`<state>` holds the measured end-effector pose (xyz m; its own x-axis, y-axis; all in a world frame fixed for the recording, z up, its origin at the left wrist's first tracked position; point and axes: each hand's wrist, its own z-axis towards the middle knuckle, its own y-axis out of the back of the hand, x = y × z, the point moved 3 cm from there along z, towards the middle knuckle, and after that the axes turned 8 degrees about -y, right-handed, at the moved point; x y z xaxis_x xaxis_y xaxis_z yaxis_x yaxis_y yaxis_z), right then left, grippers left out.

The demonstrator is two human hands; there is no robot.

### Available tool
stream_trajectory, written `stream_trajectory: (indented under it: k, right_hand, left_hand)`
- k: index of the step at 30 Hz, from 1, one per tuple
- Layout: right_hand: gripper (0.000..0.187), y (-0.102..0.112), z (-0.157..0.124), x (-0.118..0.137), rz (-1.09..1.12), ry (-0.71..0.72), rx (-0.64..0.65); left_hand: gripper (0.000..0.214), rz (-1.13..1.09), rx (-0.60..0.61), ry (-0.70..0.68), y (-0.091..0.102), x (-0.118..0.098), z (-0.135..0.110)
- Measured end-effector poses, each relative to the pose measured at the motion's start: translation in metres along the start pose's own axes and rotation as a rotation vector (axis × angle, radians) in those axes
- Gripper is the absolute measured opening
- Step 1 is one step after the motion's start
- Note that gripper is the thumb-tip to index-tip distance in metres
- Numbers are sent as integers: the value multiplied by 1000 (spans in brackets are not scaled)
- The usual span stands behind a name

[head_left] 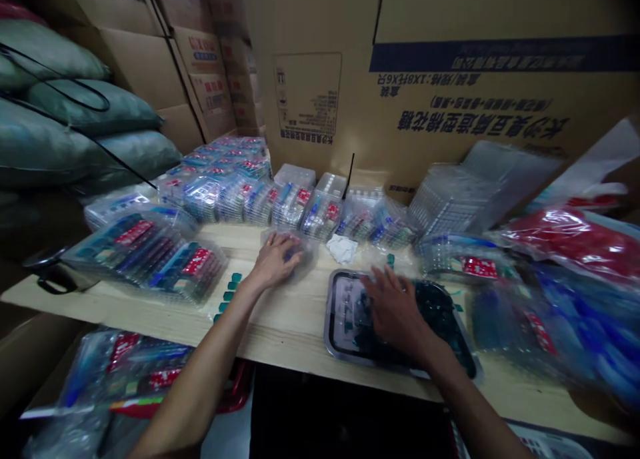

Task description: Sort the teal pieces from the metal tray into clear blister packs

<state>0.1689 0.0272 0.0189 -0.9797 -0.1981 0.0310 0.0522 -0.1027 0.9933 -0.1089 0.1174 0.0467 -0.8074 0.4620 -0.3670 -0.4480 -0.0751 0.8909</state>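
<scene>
My left hand [277,260] rests at the middle of the table, its fingers bent over a clear plastic package [306,254]; a little blue shows under the fingers. My right hand [396,304] is above a black tray [331,336] with a pale rim, blurred, its fingers apart. Inside the tray lie many dark green pieces [440,306] and a clear part at its left. Several small green pieces [231,287] form a row left of my left hand. Another green piece [391,260] lies just beyond the tray. A crumpled white paper [342,248] is between my hands.
Filled clear packs with red labels [293,206] line the back of the table, and more packs [150,252] stand at left. Stacked empty clear trays [440,199] and red and blue bags [575,246] crowd the right. A large carton [320,19] stands behind.
</scene>
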Motion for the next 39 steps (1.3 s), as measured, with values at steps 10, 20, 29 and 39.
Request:
stream_trajectory:
  k: [10, 20, 29, 39]
  right_hand:
    - [41, 21, -26, -91, 358, -253, -165]
    - [38, -4, -40, -85, 200, -345, 24]
    - [46, -2, 0, -72, 3, -486, 59]
    - [68, -41, 42, -72, 15, -621, -9]
  left_hand:
    - [26, -315, 210, -83, 34, 0, -51]
    - [56, 92, -75, 487, 12, 13, -59]
    - [48, 244, -88, 625, 29, 17, -23]
    - [68, 187, -116, 501, 29, 17, -32]
